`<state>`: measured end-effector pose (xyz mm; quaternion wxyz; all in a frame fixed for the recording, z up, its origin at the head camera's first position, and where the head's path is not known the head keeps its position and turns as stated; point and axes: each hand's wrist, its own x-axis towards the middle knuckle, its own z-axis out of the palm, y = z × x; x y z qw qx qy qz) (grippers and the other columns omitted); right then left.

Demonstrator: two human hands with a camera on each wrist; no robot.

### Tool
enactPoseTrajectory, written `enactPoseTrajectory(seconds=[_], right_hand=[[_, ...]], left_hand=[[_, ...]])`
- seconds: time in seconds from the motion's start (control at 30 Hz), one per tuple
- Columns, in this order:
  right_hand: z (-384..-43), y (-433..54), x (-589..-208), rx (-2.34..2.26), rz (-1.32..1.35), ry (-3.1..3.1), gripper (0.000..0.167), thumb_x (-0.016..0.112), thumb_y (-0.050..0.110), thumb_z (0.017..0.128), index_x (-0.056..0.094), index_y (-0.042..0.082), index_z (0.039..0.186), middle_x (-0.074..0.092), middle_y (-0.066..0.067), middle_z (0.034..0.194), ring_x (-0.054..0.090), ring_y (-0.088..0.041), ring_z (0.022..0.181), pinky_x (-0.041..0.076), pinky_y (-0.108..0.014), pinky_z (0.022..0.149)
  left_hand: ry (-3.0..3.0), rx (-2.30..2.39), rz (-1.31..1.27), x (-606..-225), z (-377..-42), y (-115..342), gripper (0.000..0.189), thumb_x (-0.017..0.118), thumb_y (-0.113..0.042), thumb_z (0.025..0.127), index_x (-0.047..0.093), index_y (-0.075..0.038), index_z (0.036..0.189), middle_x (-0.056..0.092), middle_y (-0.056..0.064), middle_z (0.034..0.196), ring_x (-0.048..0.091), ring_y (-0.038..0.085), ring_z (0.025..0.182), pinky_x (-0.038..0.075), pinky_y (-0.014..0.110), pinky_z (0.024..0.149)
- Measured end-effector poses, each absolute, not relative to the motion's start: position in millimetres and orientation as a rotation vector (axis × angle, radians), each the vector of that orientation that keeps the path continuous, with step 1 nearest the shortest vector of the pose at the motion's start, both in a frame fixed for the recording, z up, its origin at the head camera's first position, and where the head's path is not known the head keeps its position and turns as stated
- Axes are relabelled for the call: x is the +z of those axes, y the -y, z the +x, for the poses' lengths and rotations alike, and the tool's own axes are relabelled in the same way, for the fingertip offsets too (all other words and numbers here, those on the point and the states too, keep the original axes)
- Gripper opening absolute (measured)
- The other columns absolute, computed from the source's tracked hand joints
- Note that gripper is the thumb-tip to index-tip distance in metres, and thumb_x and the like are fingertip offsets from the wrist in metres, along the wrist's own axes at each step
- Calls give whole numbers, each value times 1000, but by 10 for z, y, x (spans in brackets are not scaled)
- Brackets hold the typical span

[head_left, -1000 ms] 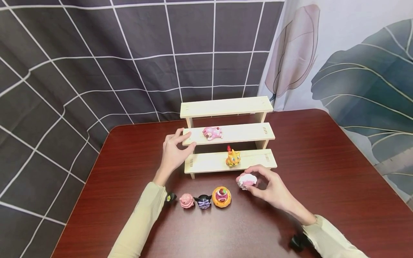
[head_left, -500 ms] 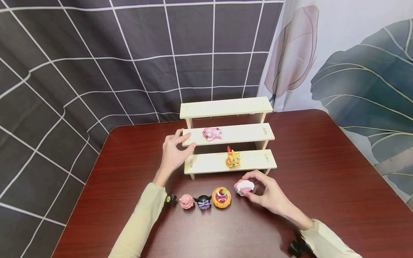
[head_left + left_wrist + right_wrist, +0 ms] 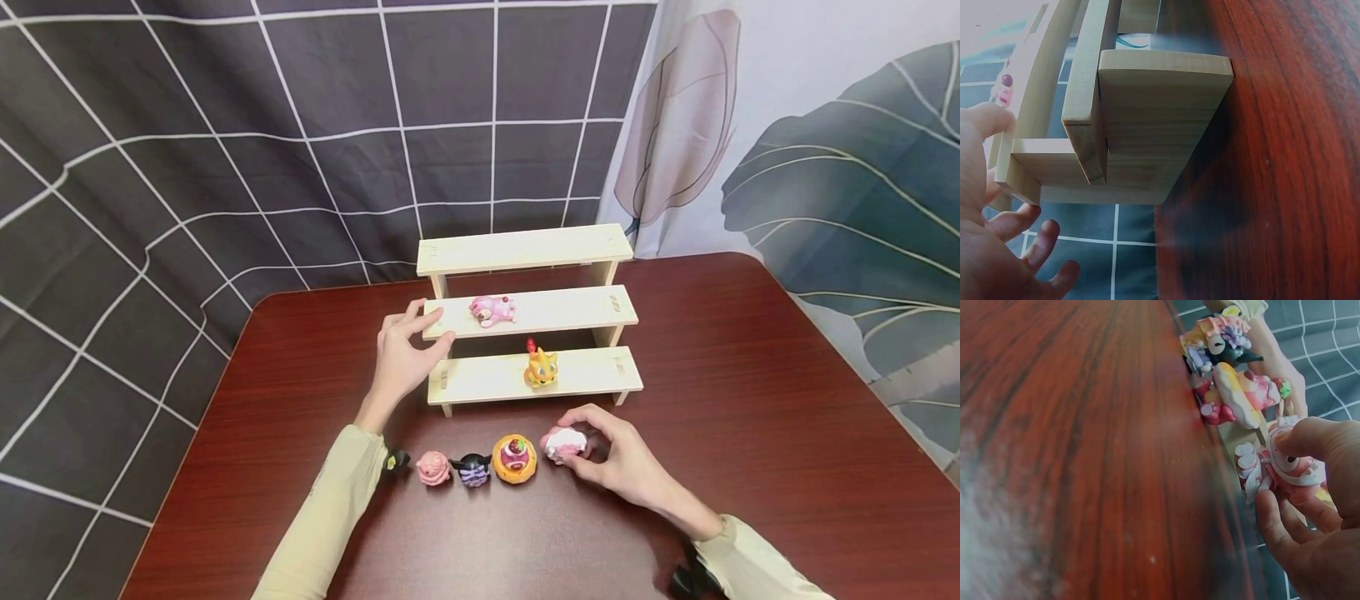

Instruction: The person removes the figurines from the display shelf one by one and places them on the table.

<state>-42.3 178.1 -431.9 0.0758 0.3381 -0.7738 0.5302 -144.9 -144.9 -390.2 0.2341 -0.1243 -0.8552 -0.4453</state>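
My right hand [image 3: 633,462] pinches a pink-and-white toy figurine [image 3: 564,445] between thumb and fingers, low over the table beside the row of toys. In the right wrist view the thumb covers part of the figurine's [image 3: 1292,464] round head. At the left end of the middle tier, my left hand [image 3: 405,352] holds the stepped wooden display shelf [image 3: 570,310], thumb at the front edge and index finger toward the back. A pink figurine [image 3: 492,311] lies on that middle tier. On the lowest tier stands a yellow-orange figurine [image 3: 542,367] with a red tip behind it.
In front of the shelf, a pink figurine [image 3: 433,468], a black-and-purple figurine [image 3: 473,471] and an orange ring-shaped toy [image 3: 515,459] stand in a row on the reddish-brown table [image 3: 735,358]. A dark checked curtain [image 3: 450,92] hangs behind.
My right hand has carried the pink-and-white figurine slightly left and toward me, closer to the orange ring-shaped toy. The left hand stays on the shelf.
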Motion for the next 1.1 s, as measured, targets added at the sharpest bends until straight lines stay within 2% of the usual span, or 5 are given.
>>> enactPoseTrajectory(seconds=[0.5, 1.1], right_hand=[[-392, -1766, -4339, 1592, 1046, 2323, 50, 83, -12, 71, 62, 6, 114, 64, -3, 101, 58, -8, 64, 49, -29, 50], [-388, -1766, -4354, 1569, 1052, 2371, 52, 81, -14, 70, 62, 8, 114, 63, -1, 101, 58, -7, 64, 50, -28, 51]], left_hand=[[2359, -1222, -327, -3921, -1452, 1461, 39, 83, -23, 80, 76, -9, 116, 61, 15, 134, 52, 33, 104, 40, 48, 84], [2350, -1221, -341, -3909, -1452, 1453, 39, 83, -21, 80, 76, -8, 116, 61, 15, 134, 52, 34, 104, 40, 47, 83]])
